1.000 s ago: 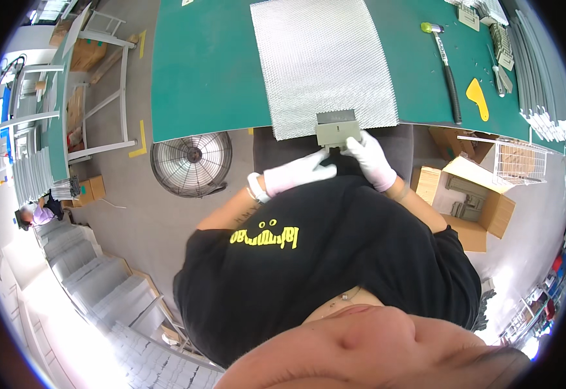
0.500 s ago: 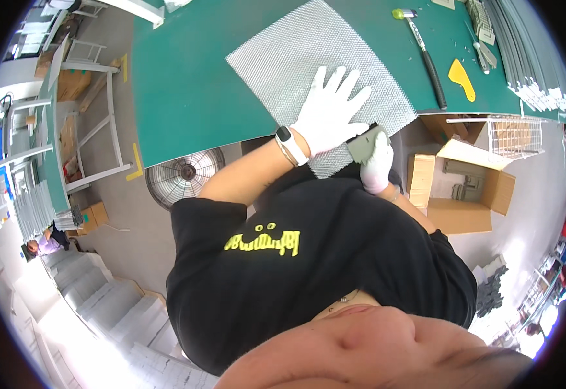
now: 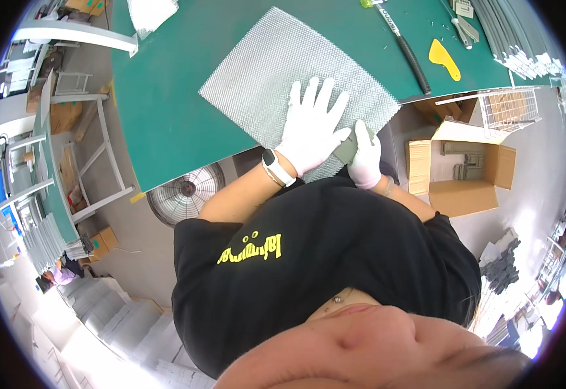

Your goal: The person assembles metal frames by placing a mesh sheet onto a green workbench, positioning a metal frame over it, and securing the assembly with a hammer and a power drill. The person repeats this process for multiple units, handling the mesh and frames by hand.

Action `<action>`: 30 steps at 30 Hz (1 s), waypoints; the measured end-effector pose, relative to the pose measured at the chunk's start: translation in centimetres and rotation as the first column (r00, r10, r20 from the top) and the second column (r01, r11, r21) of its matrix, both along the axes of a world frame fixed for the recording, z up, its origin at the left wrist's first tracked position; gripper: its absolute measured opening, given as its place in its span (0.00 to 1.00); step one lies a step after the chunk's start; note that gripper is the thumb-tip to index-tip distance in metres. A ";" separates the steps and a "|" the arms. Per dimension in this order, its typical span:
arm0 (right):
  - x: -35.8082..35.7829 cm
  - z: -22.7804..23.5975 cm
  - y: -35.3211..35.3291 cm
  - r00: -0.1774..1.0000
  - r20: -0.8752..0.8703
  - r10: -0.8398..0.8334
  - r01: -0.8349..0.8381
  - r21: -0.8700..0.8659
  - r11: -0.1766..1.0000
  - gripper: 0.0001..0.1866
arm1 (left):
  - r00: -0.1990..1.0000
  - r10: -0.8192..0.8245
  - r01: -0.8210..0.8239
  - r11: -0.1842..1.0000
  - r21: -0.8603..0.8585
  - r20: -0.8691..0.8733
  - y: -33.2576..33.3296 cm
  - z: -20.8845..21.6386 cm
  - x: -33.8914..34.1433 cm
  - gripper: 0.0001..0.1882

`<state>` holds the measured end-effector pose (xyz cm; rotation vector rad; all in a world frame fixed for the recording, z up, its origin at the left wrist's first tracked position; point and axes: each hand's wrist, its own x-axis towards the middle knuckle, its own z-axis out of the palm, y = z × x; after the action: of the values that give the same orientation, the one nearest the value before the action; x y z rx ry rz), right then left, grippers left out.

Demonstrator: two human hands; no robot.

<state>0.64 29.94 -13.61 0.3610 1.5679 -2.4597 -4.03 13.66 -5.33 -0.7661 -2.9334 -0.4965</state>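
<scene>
A silvery mesh sheet (image 3: 263, 65) lies on the green table (image 3: 160, 117), its near corner hanging past the table edge toward my body. My left hand (image 3: 312, 126), in a white glove, rests flat on the mesh with its fingers spread. Beside it, my gloved right hand (image 3: 366, 162) is closed on a flat grey-green plate (image 3: 346, 153) at the sheet's near right edge. That hand's thumb and fingers partly cover the plate, and its far side is hidden.
On the table at right are a hammer (image 3: 412, 61), a yellow scraper (image 3: 443, 59), a screwdriver (image 3: 462, 32) and a bundle of long grey strips (image 3: 522, 32). Below the edge stand a round fan (image 3: 187, 188), an open cardboard box (image 3: 464, 198) and a white wire basket (image 3: 515, 107).
The whole view has shifted, so table and tools sit further left. My left hand stays spread on the mesh. My right hand now covers more of the grey-green plate, fingers pointing farther up.
</scene>
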 end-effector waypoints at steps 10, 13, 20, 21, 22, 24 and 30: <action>-2.2 0.7 0.7 0.852 0.190 0.488 -0.420 -0.307 0.854 0.21 | 0.975 -0.220 0.218 0.975 -0.050 -0.030 -2.5 0.6 -3.9 0.35; -4.1 1.4 5.1 0.484 -0.151 0.862 -0.719 0.492 0.490 0.27 | 0.988 -0.156 0.153 0.972 -0.176 -0.004 -1.2 1.3 -2.5 0.36; -13.0 -12.1 25.3 0.795 -0.130 -0.592 0.451 0.780 0.434 0.26 | 0.996 -0.093 0.092 0.990 -0.106 -0.006 1.3 1.2 1.4 0.38; -14.3 -13.2 27.2 0.718 -0.048 -0.695 0.377 0.865 0.330 0.27 | 0.993 -0.116 0.115 0.986 -0.122 -0.006 0.6 1.5 0.8 0.37; -15.5 -14.1 28.9 0.718 0.078 -0.692 0.501 0.633 0.591 0.26 | 0.993 -0.110 0.114 0.983 -0.142 0.038 -0.1 2.4 0.1 0.35; -16.6 -16.6 34.0 0.782 0.196 -0.592 0.568 0.166 0.806 0.20 | 0.994 -0.107 0.109 0.988 -0.113 0.024 -2.2 3.1 -1.3 0.33; -17.2 -17.7 34.9 0.845 0.239 -0.478 0.522 -0.177 0.834 0.06 | 0.988 -0.112 0.121 0.989 0.085 -0.107 -7.7 1.1 -3.6 0.22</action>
<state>-16.53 64.85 -31.28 1.0476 1.1945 -2.8453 -7.59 5.91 -4.23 -0.9261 -2.7632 -0.5774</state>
